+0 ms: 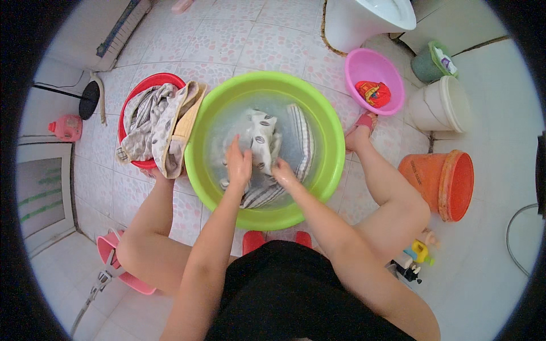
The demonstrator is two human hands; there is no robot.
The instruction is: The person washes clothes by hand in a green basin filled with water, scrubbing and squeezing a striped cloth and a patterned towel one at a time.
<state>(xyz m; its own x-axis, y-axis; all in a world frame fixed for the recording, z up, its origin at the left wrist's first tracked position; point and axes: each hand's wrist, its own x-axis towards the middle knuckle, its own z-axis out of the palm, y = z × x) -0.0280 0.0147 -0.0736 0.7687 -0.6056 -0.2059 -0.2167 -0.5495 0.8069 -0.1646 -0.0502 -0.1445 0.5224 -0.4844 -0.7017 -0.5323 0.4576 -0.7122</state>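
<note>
While right fingers hold wet cloth, left fingers spread.

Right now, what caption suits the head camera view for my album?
Right hand touching patterned cloth, left hand open beside it, in a green basin of cloudy water.

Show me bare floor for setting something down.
Bare tile floor lies beyond the green basin, between red basin and toilet, and also between red basin and pink jug. Crowded: inside the green basin, with left hand, right hand and cloth; and around the orange bucket.
</note>
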